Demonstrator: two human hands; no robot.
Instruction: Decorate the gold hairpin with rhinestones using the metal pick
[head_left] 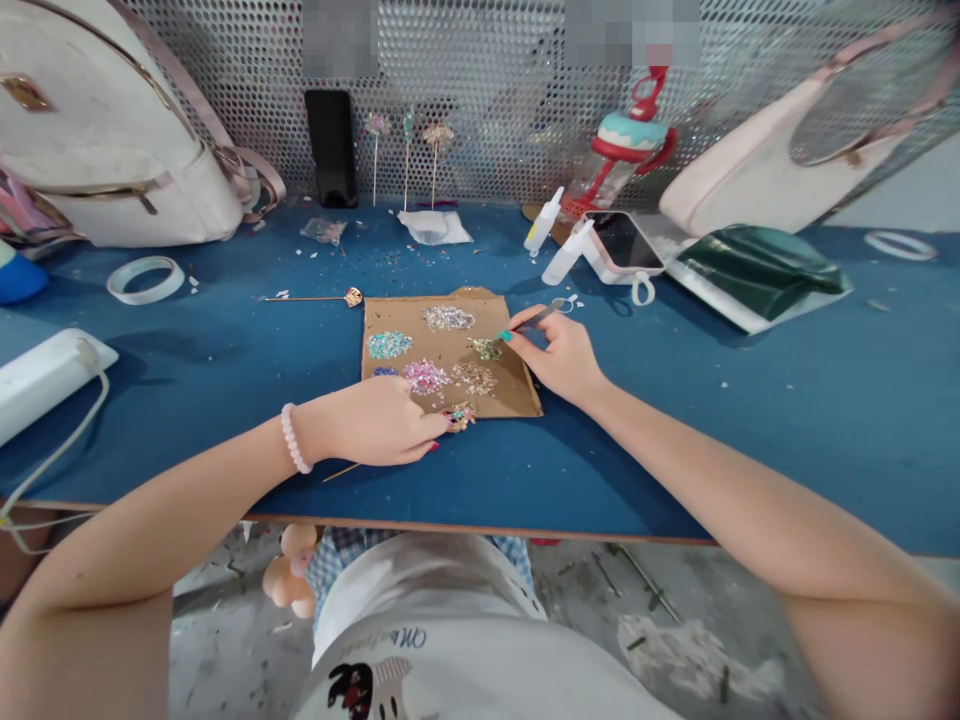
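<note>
A brown cardboard sheet (517, 392) lies on the blue table (750, 420) with several small piles of beads and sequins (448, 318) on it. My left hand (379, 422) rests at the sheet's near edge, fingers closed on a thin gold hair stick whose decorated head (459, 416) shows at my fingertips. My right hand (562, 355) sits at the sheet's right edge, pinching a slim pen-like tool (541, 314) whose tip points at a greenish pile (487, 349).
Another gold stick (315, 298) lies left of the sheet. Three decorated sticks (406, 150) stand against the perforated wall. Two glue bottles (555, 245), a phone (626, 245), a tape roll (145, 279), white bags (97, 140) and a green pouch (757, 268) ring the work area.
</note>
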